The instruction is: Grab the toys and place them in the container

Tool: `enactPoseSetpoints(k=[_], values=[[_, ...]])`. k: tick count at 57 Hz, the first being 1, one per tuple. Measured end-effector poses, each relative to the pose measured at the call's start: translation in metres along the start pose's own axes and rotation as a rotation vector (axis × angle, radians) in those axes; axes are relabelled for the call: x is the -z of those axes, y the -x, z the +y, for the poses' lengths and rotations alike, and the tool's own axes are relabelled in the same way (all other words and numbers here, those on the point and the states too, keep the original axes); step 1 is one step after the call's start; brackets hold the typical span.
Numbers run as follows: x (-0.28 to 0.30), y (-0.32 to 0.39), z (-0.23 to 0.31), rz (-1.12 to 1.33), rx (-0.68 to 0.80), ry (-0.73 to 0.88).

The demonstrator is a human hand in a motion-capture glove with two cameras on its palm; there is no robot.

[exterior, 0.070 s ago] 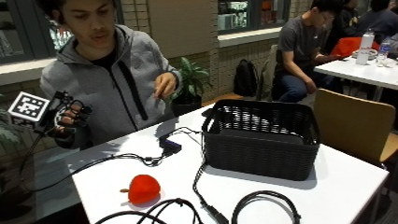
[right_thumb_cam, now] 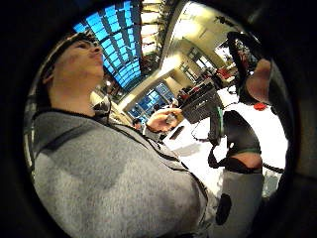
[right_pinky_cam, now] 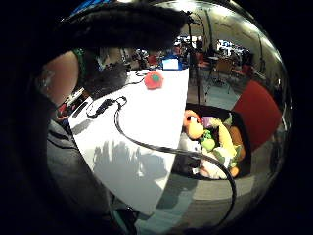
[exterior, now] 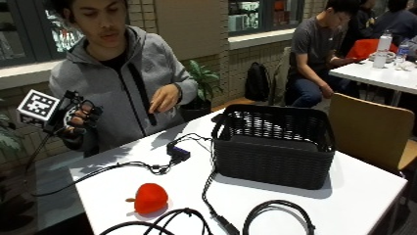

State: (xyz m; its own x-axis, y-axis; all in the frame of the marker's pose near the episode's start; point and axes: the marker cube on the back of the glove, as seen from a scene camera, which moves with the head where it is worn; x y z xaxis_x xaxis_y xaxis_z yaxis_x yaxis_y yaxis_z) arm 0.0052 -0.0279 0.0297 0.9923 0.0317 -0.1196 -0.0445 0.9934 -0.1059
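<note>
Gloved in black, the right hand [exterior: 80,117] is raised at shoulder height beside the person's chest, off the edge of the white surface [exterior: 365,191] and well apart from everything on it. Its fingers look loosely curled with nothing between them; it holds no toy. The bare left hand [exterior: 163,99] hangs in front of the chest, also above the near edge and touching nothing on the surface, though the thumb side palm view hints at something small and unclear in its fingers.

One toy is left out: a round red plush toy with a small green top [exterior: 150,198], lying on the surface toward the camera's side, among loops of black cable [exterior: 277,208]. It sits forward of and below the gloved hand, across the width of the surface from the person. It is roughly ball-shaped, so it has no marked long axis to line up with.

To its side stands the black woven plastic basket [exterior: 273,147], open at the top, well apart from the red toy. The gloved hand is on the same side as the toy and looks the nearer of the two, so a reach forward and down seems the likely next move, then a carry sideways to the basket.
</note>
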Motion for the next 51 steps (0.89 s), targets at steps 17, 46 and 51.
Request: enactPoseSetpoints(k=[17,46,51], values=[[-0.003,0.090,0.020,0.047,-0.038,0.071],[-0.071,0.060,-0.082,0.358,-0.146,0.394],[-0.077,0.039,-0.098,0.373,-0.176,0.410]])
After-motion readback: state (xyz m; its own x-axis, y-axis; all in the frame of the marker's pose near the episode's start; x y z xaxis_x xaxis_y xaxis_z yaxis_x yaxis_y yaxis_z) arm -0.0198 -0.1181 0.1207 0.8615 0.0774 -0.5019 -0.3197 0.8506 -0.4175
